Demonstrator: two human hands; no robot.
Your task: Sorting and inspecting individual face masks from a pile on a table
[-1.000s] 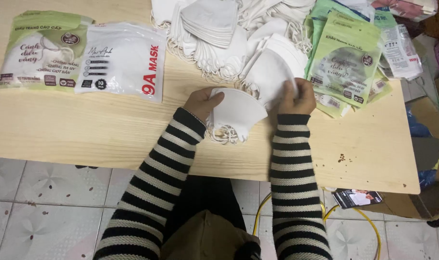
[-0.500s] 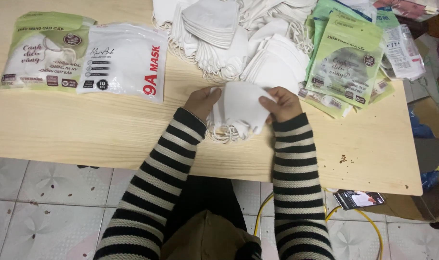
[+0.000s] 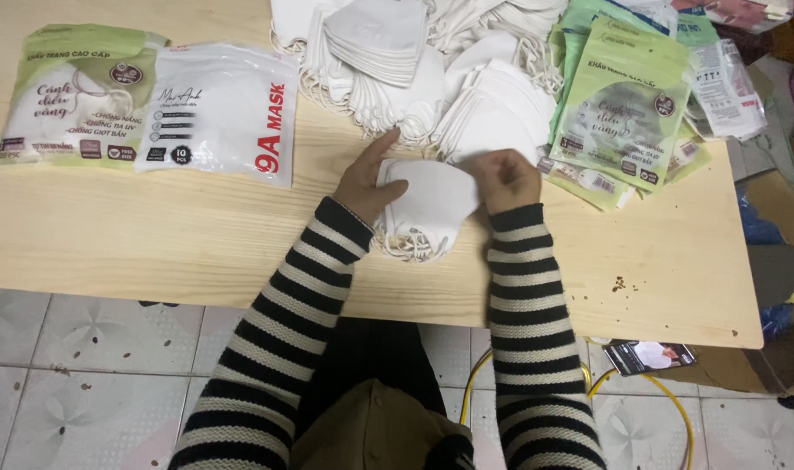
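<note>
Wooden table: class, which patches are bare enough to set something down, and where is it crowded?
Bare: the table below the two flat packets, left of the left hand; also the near right corner, under the green packets. Crowded: the far middle, heaped with white masks.

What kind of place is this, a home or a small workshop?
Probably a small packing workshop, perhaps at home. Both hands hold a small stack of white masks on a wooden table, with a loose mask pile and green pouches behind.
</note>
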